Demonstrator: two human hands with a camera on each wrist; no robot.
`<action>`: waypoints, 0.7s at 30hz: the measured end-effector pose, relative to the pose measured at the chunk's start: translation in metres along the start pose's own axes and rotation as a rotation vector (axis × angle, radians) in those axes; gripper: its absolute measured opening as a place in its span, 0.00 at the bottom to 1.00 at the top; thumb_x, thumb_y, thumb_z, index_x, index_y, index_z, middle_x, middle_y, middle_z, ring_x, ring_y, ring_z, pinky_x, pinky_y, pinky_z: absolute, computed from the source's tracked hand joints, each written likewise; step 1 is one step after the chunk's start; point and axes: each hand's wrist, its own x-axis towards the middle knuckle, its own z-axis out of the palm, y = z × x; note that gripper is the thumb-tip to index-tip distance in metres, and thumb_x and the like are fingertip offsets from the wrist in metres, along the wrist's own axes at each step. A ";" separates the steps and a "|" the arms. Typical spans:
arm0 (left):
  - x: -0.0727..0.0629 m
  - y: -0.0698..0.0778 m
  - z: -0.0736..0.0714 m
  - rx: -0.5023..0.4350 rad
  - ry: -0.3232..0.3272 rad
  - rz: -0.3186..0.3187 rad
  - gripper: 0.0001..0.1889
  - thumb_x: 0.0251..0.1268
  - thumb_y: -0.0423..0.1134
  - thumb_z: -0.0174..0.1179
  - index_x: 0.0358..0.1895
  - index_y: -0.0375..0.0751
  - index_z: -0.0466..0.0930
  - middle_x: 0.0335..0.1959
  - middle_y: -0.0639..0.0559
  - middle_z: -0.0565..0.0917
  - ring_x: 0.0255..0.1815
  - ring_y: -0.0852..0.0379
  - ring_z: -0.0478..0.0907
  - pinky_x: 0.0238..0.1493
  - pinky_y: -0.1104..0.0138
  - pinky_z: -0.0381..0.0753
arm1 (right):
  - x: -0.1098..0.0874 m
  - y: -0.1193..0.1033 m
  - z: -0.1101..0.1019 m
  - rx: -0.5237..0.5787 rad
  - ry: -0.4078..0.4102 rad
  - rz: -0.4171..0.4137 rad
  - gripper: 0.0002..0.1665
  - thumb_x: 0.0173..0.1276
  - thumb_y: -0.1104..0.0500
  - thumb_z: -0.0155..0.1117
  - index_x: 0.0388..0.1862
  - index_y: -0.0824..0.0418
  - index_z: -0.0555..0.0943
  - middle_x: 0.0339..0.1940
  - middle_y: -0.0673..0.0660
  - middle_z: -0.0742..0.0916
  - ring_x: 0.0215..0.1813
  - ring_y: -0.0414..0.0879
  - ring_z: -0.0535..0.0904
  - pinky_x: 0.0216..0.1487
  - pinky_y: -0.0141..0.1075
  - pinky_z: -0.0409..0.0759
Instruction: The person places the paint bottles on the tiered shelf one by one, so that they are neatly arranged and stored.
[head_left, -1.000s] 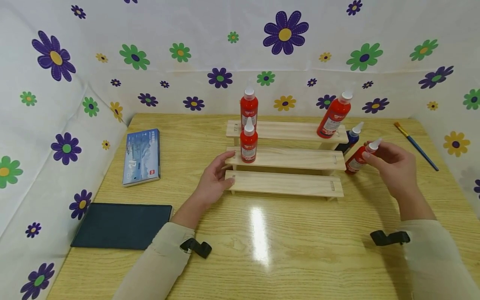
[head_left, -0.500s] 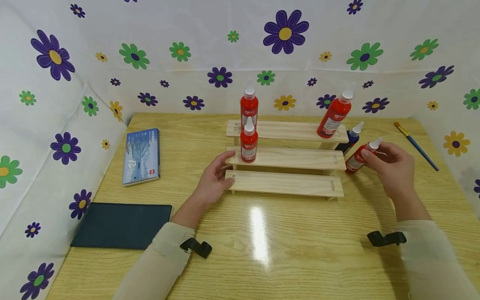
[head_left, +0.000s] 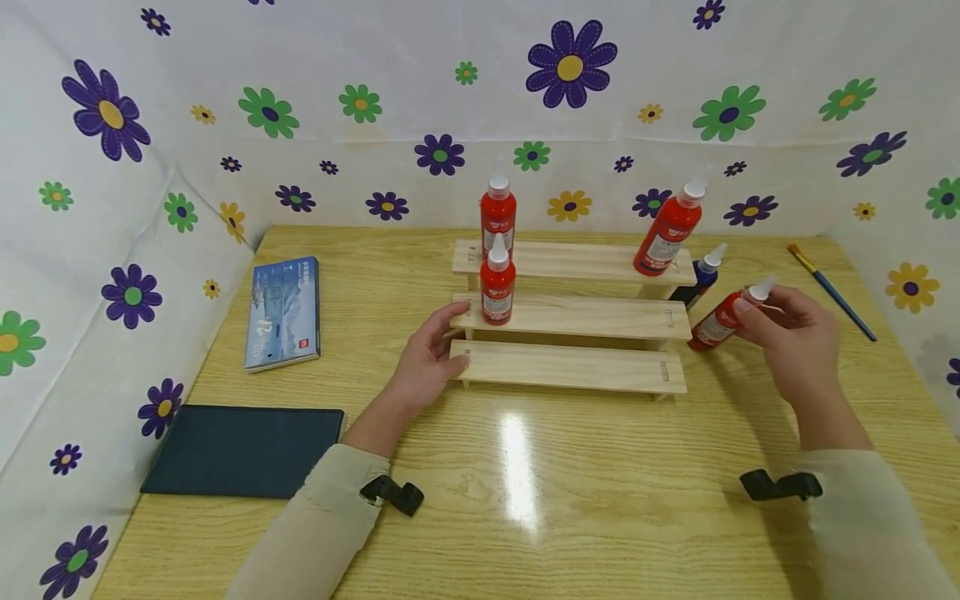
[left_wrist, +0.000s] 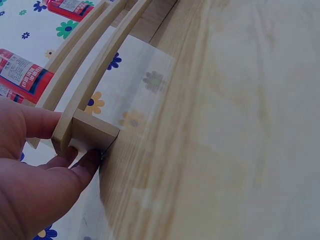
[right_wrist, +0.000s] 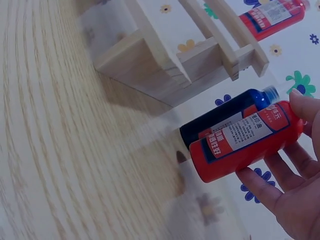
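A three-tier wooden rack (head_left: 570, 364) stands mid-table, its left end gripped by my left hand (head_left: 429, 357). In the left wrist view, the thumb and fingers of that hand (left_wrist: 40, 190) curl around the lowest tier's end. My right hand (head_left: 806, 342) holds a red bottle (head_left: 716, 323) with a white nozzle cap by its upper part, tilted, just right of the rack. In the right wrist view this bottle (right_wrist: 240, 142) overlaps a dark blue bottle (right_wrist: 220, 115) behind it. The fingers lie along its side, thumb near the cap.
Red bottles stand on the rack: one (head_left: 498, 293) at the middle tier's left, one (head_left: 498, 215) at the top tier's left, one (head_left: 669, 232) at the top right. A paintbrush (head_left: 832, 292), a blue box (head_left: 283, 313) and a dark flat case (head_left: 243, 452) lie on the table.
The right hand has shifted slightly right with the red bottle, whose cap leans further right. My left hand and the rack have stayed in place.
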 end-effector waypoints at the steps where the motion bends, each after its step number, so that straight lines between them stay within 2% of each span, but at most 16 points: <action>1: 0.000 0.000 0.000 -0.002 0.000 0.001 0.38 0.61 0.10 0.53 0.75 0.39 0.63 0.73 0.41 0.64 0.69 0.40 0.66 0.71 0.54 0.58 | -0.001 -0.002 0.000 -0.005 0.002 -0.001 0.22 0.63 0.65 0.72 0.56 0.69 0.82 0.49 0.52 0.82 0.49 0.41 0.80 0.37 0.29 0.82; 6: 0.000 -0.002 0.000 -0.008 0.001 0.015 0.38 0.63 0.12 0.54 0.75 0.44 0.65 0.73 0.45 0.65 0.68 0.44 0.67 0.71 0.56 0.59 | -0.006 -0.011 -0.002 0.030 -0.005 -0.014 0.22 0.63 0.67 0.72 0.56 0.70 0.81 0.50 0.54 0.82 0.49 0.41 0.81 0.37 0.29 0.82; 13: -0.001 -0.003 0.000 0.008 0.005 0.036 0.38 0.62 0.13 0.56 0.73 0.48 0.68 0.70 0.46 0.68 0.66 0.46 0.69 0.69 0.55 0.63 | -0.011 -0.026 -0.002 0.137 -0.036 -0.089 0.18 0.64 0.73 0.68 0.54 0.73 0.82 0.49 0.57 0.82 0.49 0.44 0.82 0.39 0.32 0.83; 21: -0.001 -0.004 -0.001 0.014 0.006 0.041 0.38 0.62 0.13 0.55 0.72 0.49 0.68 0.71 0.49 0.68 0.67 0.47 0.69 0.69 0.56 0.63 | -0.015 -0.047 0.005 0.141 -0.045 -0.122 0.20 0.65 0.72 0.68 0.56 0.73 0.81 0.51 0.59 0.82 0.49 0.46 0.82 0.40 0.32 0.82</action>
